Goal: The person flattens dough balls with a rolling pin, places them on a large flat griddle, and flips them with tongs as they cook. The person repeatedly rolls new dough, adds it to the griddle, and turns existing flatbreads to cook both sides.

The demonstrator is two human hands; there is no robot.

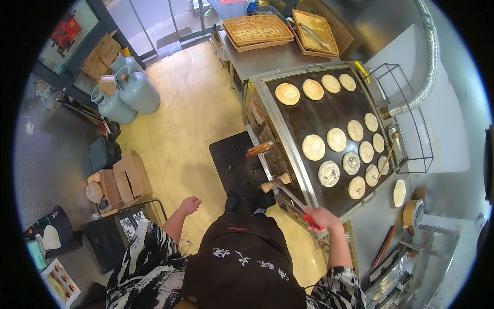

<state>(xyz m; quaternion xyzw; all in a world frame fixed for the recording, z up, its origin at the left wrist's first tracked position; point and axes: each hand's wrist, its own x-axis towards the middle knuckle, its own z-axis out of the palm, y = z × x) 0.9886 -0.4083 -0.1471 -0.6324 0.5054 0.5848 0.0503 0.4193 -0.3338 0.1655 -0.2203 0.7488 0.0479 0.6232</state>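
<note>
My right hand [324, 218] grips red-handled metal tongs [291, 196] at the front right corner of the griddle [308, 116]. The tongs' far end meets a pale brown piece [273, 183], seemingly bread, in front of the griddle's lower body; I cannot tell how firmly it is held. My left hand [190, 205] hangs over the yellow floor, its fingers loosely curled around nothing. Several round flatbreads lie on the dark plate, among them a browned one [287, 94], a pale one [313, 147] and one with dark specks [329, 174].
A wooden handle [259, 149] juts from the griddle's front above a black mat [235, 166]. Wicker trays [258, 31] stand on the steel table beyond. Gas cylinders [139, 90] and a cardboard box [133, 177] are at left. A wooden-handled brush [388, 156] leans over the griddle's back edge.
</note>
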